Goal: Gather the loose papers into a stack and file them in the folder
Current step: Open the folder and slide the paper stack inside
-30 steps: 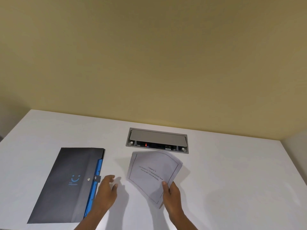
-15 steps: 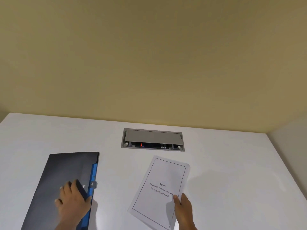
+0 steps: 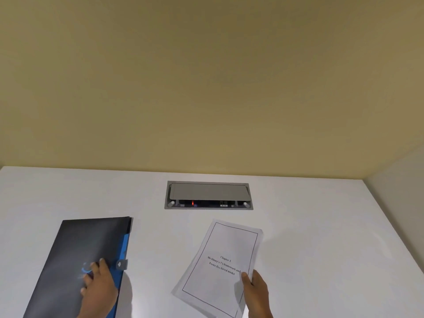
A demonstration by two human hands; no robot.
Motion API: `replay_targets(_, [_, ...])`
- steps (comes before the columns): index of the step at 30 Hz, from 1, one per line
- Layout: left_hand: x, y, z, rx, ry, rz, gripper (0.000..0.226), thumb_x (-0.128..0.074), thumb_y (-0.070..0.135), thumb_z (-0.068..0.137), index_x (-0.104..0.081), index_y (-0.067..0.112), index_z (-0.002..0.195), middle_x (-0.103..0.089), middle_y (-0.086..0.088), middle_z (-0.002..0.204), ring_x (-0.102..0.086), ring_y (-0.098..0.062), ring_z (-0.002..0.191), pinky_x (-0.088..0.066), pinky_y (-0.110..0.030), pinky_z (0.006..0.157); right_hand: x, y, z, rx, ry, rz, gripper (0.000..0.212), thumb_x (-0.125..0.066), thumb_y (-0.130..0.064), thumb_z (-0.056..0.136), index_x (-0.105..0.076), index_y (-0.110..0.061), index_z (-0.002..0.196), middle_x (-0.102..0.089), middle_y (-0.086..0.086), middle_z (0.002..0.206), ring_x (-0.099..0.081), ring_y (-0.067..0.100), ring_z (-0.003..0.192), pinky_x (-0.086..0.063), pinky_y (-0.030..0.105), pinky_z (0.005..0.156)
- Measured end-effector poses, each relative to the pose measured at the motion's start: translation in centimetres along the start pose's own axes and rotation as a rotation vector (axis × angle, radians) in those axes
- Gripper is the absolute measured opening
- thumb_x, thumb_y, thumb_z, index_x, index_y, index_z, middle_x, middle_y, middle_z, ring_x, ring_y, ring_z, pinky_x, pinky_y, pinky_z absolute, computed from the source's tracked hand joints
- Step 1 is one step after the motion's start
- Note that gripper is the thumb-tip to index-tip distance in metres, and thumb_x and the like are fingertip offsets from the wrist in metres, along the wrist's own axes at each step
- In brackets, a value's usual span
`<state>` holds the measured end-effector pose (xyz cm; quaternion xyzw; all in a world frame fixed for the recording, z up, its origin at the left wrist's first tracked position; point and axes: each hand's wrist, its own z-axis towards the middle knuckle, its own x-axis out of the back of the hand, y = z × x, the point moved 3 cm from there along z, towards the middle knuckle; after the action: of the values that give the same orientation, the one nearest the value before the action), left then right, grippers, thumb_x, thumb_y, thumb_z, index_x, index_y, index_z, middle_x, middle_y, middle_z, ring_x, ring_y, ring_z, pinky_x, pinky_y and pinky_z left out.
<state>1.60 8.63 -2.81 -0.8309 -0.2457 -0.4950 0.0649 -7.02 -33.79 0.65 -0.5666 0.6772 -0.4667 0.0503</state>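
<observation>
Here my left hand [image 3: 99, 286] lies flat with fingers spread on the dark folder [image 3: 75, 260], near its blue edge and snap tab [image 3: 122, 264], gripping nothing. My right hand [image 3: 255, 289] pinches the right edge of the paper stack [image 3: 221, 265], thumb over the printed top sheet. The stack lies tilted on the white table [image 3: 321, 237], well apart from the folder, below the grey cable box [image 3: 208, 195].
</observation>
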Motion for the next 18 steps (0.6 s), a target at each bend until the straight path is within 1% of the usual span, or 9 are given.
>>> replay_targets(3, [1.0, 0.0, 0.5, -0.077, 0.082, -0.139, 0.071, -0.052, -0.013, 0.089, -0.029, -0.001, 0.155, -0.034, -0.024, 0.160, -0.038, -0.043, 0.145, -0.034, -0.055, 0.117, 0.6, -0.7, -0.3, -0.021, -0.017, 0.078, 0.017, -0.064, -0.012, 0.103, -0.074, -0.016, 0.090, -0.073, 0.005, 0.088, -0.063, 0.019, 0.080, -0.045, 0.027, 0.065])
replay_targets(5, [2.2, 0.1, 0.5, -0.058, 0.094, -0.174, 0.071, -0.049, -0.011, 0.092, -0.029, 0.008, 0.157, -0.043, -0.019, 0.156, -0.046, -0.038, 0.141, -0.033, -0.049, 0.118, 1.3, -1.1, -0.3, -0.045, -0.030, 0.176, 0.013, -0.066, -0.010, 0.101, -0.077, -0.012, 0.093, -0.077, 0.016, 0.094, -0.065, 0.022, 0.078, -0.048, 0.028, 0.065])
replay_targets(7, [3.5, 0.7, -0.2, -0.078, 0.132, -0.262, 0.074, -0.047, -0.009, 0.092, -0.029, 0.019, 0.158, -0.058, -0.021, 0.142, -0.062, -0.042, 0.119, -0.047, -0.051, 0.101, 2.3, -1.9, -0.3, -0.056, -0.065, 0.285, 0.010, -0.068, -0.008, 0.100, -0.077, -0.003, 0.099, -0.077, 0.025, 0.096, -0.067, 0.023, 0.077, -0.052, 0.028, 0.062])
replay_targets(8, [4.3, 1.3, -0.8, -0.101, 0.162, -0.287, 0.073, -0.045, -0.006, 0.093, -0.030, 0.023, 0.158, -0.061, -0.022, 0.137, -0.064, -0.045, 0.111, -0.051, -0.051, 0.092, 2.8, -2.4, -0.3, -0.059, -0.095, 0.340, 0.011, -0.068, -0.006, 0.101, -0.078, -0.002, 0.102, -0.080, 0.022, 0.096, -0.072, 0.022, 0.076, -0.057, 0.026, 0.061])
replay_targets(10, [5.7, 2.7, -1.9, -0.108, 0.200, -0.321, 0.062, -0.038, 0.005, 0.099, -0.035, 0.030, 0.156, -0.060, -0.018, 0.141, -0.063, -0.045, 0.114, -0.049, -0.054, 0.096, 3.9, -3.7, -0.4, -0.055, -0.162, 0.416, 0.013, -0.066, -0.004, 0.102, -0.079, -0.003, 0.105, -0.084, 0.016, 0.097, -0.080, 0.023, 0.079, -0.063, 0.028, 0.061])
replay_targets(12, [6.7, 4.5, -2.7, -0.150, 0.226, -0.368, 0.060, -0.035, 0.009, 0.101, -0.032, 0.033, 0.156, -0.064, -0.016, 0.135, -0.065, -0.039, 0.101, -0.051, -0.052, 0.094, 5.1, -5.3, -0.7, -0.018, -0.226, 0.423, 0.016, -0.064, -0.004, 0.103, -0.080, -0.005, 0.105, -0.085, 0.014, 0.097, -0.083, 0.027, 0.082, -0.064, 0.031, 0.062])
replay_targets(14, [7.2, 6.7, -4.0, -0.233, 0.228, -0.417, 0.061, -0.038, 0.007, 0.100, -0.030, 0.030, 0.156, -0.069, -0.017, 0.121, -0.061, -0.028, 0.082, -0.057, -0.049, 0.083, 6.6, -7.2, -1.2, 0.057, -0.264, 0.378, 0.020, -0.064, -0.004, 0.104, -0.082, -0.008, 0.096, -0.084, 0.007, 0.082, -0.079, 0.018, 0.066, -0.060, 0.022, 0.053])
replay_targets(16, [7.3, 8.9, -5.4, -0.266, 0.211, -0.480, 0.059, -0.039, 0.009, 0.101, -0.031, 0.029, 0.156, -0.070, -0.015, 0.116, -0.064, -0.027, 0.078, -0.060, -0.048, 0.080, 8.2, -8.8, -1.4, 0.112, -0.286, 0.348, 0.019, -0.064, -0.006, 0.104, -0.082, -0.007, 0.095, -0.080, 0.001, 0.072, -0.074, 0.011, 0.056, -0.055, 0.017, 0.050])
replay_targets(18, [7.5, 11.2, -6.7, -0.295, 0.192, -0.558, 0.056, -0.039, 0.010, 0.103, -0.034, 0.028, 0.155, -0.069, -0.012, 0.118, -0.067, -0.029, 0.082, -0.060, -0.047, 0.084, 9.6, -10.4, -1.6, 0.133, -0.348, 0.374, 0.019, -0.063, -0.008, 0.104, -0.081, -0.007, 0.107, -0.085, 0.009, 0.092, -0.082, 0.021, 0.076, -0.062, 0.024, 0.058])
